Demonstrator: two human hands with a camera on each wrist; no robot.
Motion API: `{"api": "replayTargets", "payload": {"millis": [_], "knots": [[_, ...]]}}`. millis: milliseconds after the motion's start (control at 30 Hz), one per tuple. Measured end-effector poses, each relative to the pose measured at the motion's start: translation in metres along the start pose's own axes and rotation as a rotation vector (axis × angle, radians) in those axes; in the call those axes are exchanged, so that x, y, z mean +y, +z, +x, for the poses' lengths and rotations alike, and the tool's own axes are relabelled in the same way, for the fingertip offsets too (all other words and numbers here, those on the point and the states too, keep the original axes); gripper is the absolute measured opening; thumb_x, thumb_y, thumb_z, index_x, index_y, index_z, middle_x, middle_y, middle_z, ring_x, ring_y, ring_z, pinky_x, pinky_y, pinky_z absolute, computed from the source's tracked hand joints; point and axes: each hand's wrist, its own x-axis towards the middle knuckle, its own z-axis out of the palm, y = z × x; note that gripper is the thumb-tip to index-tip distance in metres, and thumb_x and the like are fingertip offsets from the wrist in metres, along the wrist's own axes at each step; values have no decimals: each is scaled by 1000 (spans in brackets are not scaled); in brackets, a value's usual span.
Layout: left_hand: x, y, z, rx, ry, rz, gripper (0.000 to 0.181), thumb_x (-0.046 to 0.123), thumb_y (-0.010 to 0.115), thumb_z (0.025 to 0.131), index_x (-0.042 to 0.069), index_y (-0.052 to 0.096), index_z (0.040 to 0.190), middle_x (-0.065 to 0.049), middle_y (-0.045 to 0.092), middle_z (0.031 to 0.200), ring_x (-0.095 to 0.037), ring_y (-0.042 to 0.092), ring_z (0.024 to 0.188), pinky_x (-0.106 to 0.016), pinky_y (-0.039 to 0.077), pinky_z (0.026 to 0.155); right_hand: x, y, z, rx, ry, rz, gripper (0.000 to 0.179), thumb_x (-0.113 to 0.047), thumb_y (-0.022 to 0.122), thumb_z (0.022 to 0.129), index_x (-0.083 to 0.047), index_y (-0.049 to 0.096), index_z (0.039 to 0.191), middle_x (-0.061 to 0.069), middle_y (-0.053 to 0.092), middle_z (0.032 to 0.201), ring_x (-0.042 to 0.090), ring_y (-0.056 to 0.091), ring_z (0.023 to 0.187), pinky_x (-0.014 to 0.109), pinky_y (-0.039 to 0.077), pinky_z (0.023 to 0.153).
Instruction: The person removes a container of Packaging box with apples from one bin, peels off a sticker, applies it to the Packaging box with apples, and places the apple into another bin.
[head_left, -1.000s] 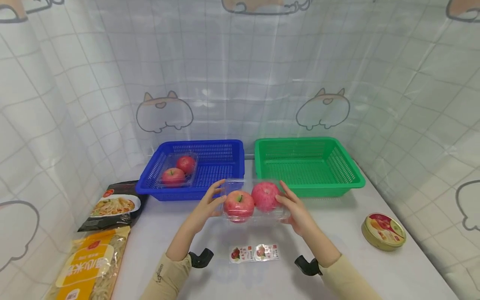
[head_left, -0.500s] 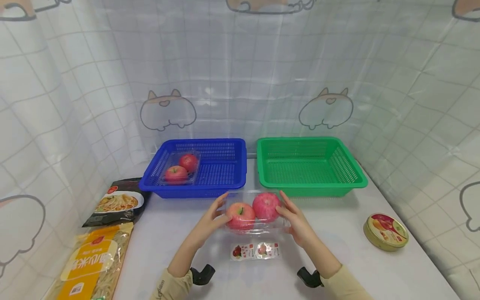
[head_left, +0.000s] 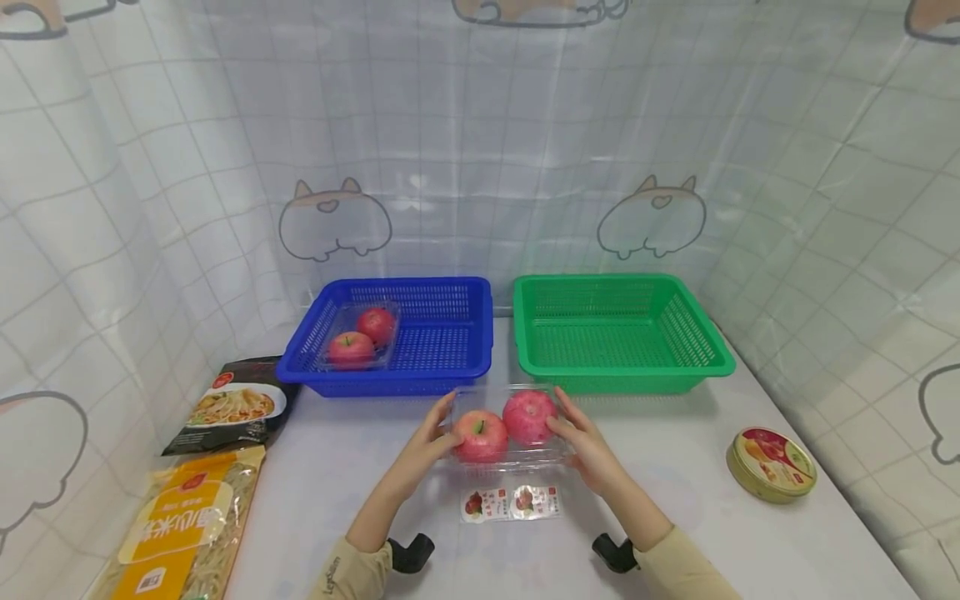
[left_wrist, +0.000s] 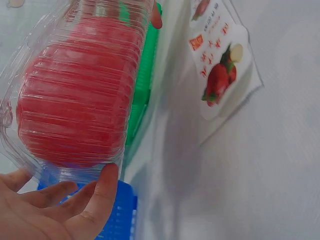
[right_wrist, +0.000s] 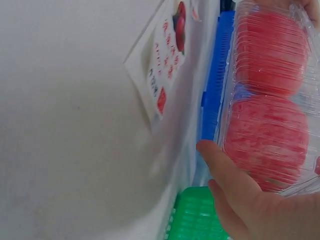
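Both hands hold a clear plastic clamshell box (head_left: 517, 457) with two red apples inside, one apple (head_left: 481, 437) stem up and the other apple (head_left: 529, 417) at its right. My left hand (head_left: 423, 454) grips the box's left end, with fingertips at its edge in the left wrist view, where ridged plastic (left_wrist: 75, 90) covers the fruit. At the opposite end, my right hand (head_left: 588, 446) grips with the thumb over the near side. Just in front of the box lies a strip of two apple-printed stickers (head_left: 510, 504) on the white table.
A blue basket (head_left: 397, 385) behind on the left contains another clear box of two apples (head_left: 352, 348). To its right stands a green basket (head_left: 622, 382). A black noodle packet (head_left: 232, 408) and a yellow one (head_left: 176, 525) lie at left; a round gold tin (head_left: 771, 465) sits at right.
The hands have brought the box of apples back from the baskets, nearer to the sticker strip. Over the last half second it has shifted only slightly.
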Motion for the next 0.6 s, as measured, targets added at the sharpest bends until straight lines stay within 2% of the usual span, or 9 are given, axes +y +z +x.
{"api": "replayTargets", "payload": {"millis": [267,600], "knots": [[-11,0,6,-7,-10,-2,71,18,56,86,10,20,147,-23,14,151,-46,25,131,-60,33,98,5,1,4,11,0,-25,65,-21,51,92,-18,19,149,22,12,151,46,10,136,76,15,92],[-14,-1,8,-11,3,11,72,18,55,86,7,18,147,-25,14,150,-49,23,130,-61,30,99,12,0,10,10,-6,-19,65,-21,50,92,-18,19,149,22,12,151,46,8,136,77,12,92]]}}
